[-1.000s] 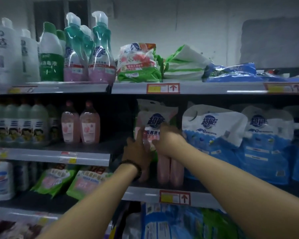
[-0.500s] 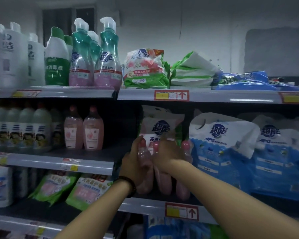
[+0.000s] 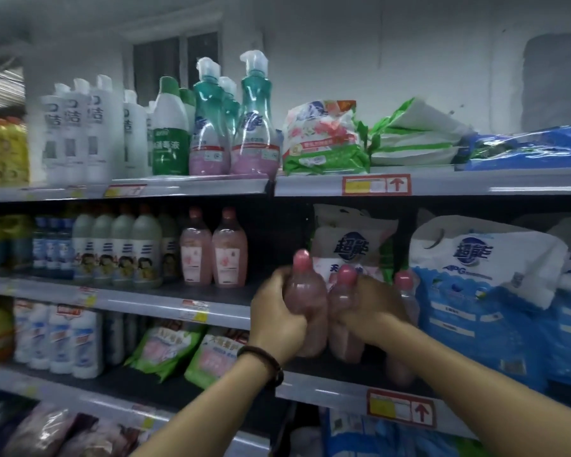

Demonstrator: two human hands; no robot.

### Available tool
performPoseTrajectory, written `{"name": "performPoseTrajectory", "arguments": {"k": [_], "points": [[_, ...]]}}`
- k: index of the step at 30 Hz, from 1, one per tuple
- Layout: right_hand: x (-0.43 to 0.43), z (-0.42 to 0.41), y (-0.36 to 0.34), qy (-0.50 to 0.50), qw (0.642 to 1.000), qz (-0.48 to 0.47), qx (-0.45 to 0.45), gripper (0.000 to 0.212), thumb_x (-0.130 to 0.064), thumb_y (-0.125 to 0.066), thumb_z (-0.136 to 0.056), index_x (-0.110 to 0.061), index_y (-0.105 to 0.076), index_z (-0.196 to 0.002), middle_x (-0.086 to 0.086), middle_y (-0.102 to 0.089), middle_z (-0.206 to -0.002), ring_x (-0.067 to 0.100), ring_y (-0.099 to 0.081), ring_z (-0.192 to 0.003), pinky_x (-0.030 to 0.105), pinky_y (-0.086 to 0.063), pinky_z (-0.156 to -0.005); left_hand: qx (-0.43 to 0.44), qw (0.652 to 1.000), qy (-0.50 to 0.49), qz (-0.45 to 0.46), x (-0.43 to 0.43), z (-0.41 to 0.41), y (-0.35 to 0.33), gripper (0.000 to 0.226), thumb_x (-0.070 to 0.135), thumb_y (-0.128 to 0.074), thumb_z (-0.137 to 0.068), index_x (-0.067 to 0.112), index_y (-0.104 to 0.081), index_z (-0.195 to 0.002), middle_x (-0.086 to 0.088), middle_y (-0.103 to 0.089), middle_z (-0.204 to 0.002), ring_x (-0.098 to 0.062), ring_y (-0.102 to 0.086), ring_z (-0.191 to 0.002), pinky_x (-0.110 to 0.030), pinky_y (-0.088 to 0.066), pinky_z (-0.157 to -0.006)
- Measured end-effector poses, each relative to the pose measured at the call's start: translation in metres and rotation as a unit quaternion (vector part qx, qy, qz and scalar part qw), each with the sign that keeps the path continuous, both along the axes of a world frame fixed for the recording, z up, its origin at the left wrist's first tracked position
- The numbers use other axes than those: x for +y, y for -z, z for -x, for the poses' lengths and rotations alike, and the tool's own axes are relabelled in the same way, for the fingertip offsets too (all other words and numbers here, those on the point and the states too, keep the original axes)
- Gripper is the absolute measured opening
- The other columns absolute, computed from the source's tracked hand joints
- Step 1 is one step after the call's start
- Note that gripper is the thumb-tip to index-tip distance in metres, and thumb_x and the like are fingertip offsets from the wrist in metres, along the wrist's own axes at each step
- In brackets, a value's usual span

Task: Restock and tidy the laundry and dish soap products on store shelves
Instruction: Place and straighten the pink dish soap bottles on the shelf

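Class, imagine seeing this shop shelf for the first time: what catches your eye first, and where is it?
Centre frame, the left hand and right hand each grip a pink bottle on the middle shelf. Right of them stand big blue-and-white pouches; on the top shelf, tall teal pump bottles.

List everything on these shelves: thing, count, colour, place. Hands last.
White bottles: four or more, top shelf left.
Green-and-white bottle: one clear, top shelf.
Teal pump bottles: three, pink base, top shelf centre.
Green-and-white bags: several, top shelf right.
Pink bottles: two, middle shelf.
Blue-and-white pouches: two or more, right.
Held pink bottles: two, plus one beside them.
Left hand: grips one pink bottle.
Right hand: grips another.
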State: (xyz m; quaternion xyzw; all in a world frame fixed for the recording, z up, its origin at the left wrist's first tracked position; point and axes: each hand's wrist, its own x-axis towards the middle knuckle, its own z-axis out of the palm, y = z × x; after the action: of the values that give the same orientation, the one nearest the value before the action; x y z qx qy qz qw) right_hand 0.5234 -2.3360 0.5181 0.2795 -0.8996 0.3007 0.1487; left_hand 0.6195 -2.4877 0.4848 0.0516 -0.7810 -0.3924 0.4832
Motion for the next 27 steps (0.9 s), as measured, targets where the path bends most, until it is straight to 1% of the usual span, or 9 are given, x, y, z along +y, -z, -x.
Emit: {"name": "performPoseTrajectory", "arguments": {"k": [3, 6, 8, 11, 15, 17, 20, 24, 27], "points": [[-0.005, -0.002, -0.008, -0.062, 0.996, 0.061, 0.012, 0.048, -0.033, -0.087, -0.082, -0.022, -0.063, -0.122, -0.006, -0.070, -0.101, 0.013, -0.068, -0.092, 0.027, -0.054, -0.080, 0.024, 1.000, 0.014, -0.002, -0.023, -0.020, -0.025, 0.069, 0.000, -0.078, -0.077, 0.046, -0.059, -0.125, 0.019, -0.070, -0.110, 0.004, -0.069, -0.099, -0.019, -0.060, -0.086], [-0.022, -0.006, -0.014, -0.135, 0.984, 0.114, 0.023, 0.030, -0.022, -0.080, -0.089, -0.028, -0.062, -0.112, -0.013, -0.062, -0.095, 0.004, -0.060, -0.082, 0.026, -0.051, -0.081, 0.060, 0.998, 0.017, 0.007, -0.049, -0.038, -0.043, 0.070, 0.001, -0.085, -0.078, 0.042, -0.059, -0.128, 0.021, -0.067, -0.114, -0.001, -0.071, -0.100, -0.025, -0.062, -0.086], [-0.041, -0.006, -0.017, -0.161, 0.977, 0.136, 0.007, 0.029, -0.016, -0.075, -0.094, -0.030, -0.063, -0.116, -0.006, -0.066, -0.109, 0.013, -0.067, -0.096, 0.036, -0.056, -0.091, 0.076, 0.997, -0.005, 0.010, -0.071, -0.046, -0.051, 0.071, 0.001, -0.086, -0.079, 0.042, -0.059, -0.130, 0.017, -0.066, -0.116, -0.006, -0.071, -0.101, -0.029, -0.064, -0.086], [-0.066, -0.011, -0.023, -0.162, 0.974, 0.147, 0.054, 0.051, -0.016, -0.079, -0.091, -0.034, -0.056, -0.133, -0.010, -0.064, -0.124, 0.014, -0.064, -0.115, 0.038, -0.056, -0.101, 0.067, 0.997, -0.043, 0.001, -0.111, -0.050, -0.057, 0.077, -0.010, -0.077, -0.080, 0.045, -0.057, -0.129, 0.004, -0.068, -0.119, -0.019, -0.072, -0.103, -0.038, -0.065, -0.086], [-0.097, -0.020, -0.037, -0.214, 0.965, 0.152, 0.020, 0.067, -0.013, -0.077, -0.094, -0.019, -0.046, -0.153, 0.002, -0.058, -0.143, 0.021, -0.056, -0.135, 0.045, -0.048, -0.115, 0.024, 0.998, -0.047, -0.017, -0.162, -0.050, -0.062, 0.080, -0.016, -0.071, -0.083, 0.046, -0.055, -0.131, 0.008, -0.070, -0.117, -0.010, -0.072, -0.102, -0.036, -0.066, -0.086], [-0.114, -0.021, -0.043, -0.230, 0.963, 0.142, 0.018, 0.070, -0.015, -0.076, -0.095, -0.024, -0.041, -0.156, 0.002, -0.054, -0.150, 0.022, -0.051, -0.141, 0.047, -0.045, -0.118, -0.004, 0.999, -0.034, -0.015, -0.188, -0.049, -0.066, 0.076, -0.009, -0.078, -0.084, 0.040, -0.055, -0.137, 0.007, -0.070, -0.120, -0.012, -0.070, -0.109, -0.038, -0.063, -0.094], [-0.138, -0.015, -0.053, -0.198, 0.973, 0.108, 0.053, 0.062, -0.030, -0.077, -0.094, -0.035, -0.042, -0.145, -0.004, -0.059, -0.141, 0.023, -0.060, -0.128, 0.048, -0.053, -0.108, -0.043, 0.998, 0.035, -0.026, -0.223, -0.051, -0.073, 0.078, 0.003, -0.085, -0.082, 0.031, -0.052, -0.147, 0.001, -0.071, -0.128, -0.017, -0.071, -0.116, -0.036, -0.062, -0.096], [-0.176, -0.007, -0.064, -0.223, 0.964, 0.142, -0.018, 0.050, -0.027, -0.082, -0.091, -0.026, -0.046, -0.125, -0.005, -0.065, -0.118, 0.021, -0.067, -0.110, 0.040, -0.057, -0.093, -0.074, 0.990, 0.098, -0.066, -0.250, -0.054, -0.080, 0.076, 0.015, -0.084, -0.082, 0.039, -0.052, -0.147, -0.005, -0.076, -0.123, -0.024, -0.074, -0.112, -0.033, -0.064, -0.083], [-0.200, 0.000, -0.060, -0.229, 0.960, 0.161, -0.007, 0.045, -0.026, -0.080, -0.093, -0.022, -0.053, -0.129, -0.003, -0.067, -0.118, 0.021, -0.068, -0.110, 0.032, -0.054, -0.083, -0.113, 0.979, 0.129, -0.111, -0.265, -0.047, -0.082, 0.076, 0.005, -0.073, -0.094, 0.046, -0.043, -0.151, -0.009, -0.071, -0.127, -0.030, -0.073, -0.111, -0.041, -0.065, -0.079]]}}
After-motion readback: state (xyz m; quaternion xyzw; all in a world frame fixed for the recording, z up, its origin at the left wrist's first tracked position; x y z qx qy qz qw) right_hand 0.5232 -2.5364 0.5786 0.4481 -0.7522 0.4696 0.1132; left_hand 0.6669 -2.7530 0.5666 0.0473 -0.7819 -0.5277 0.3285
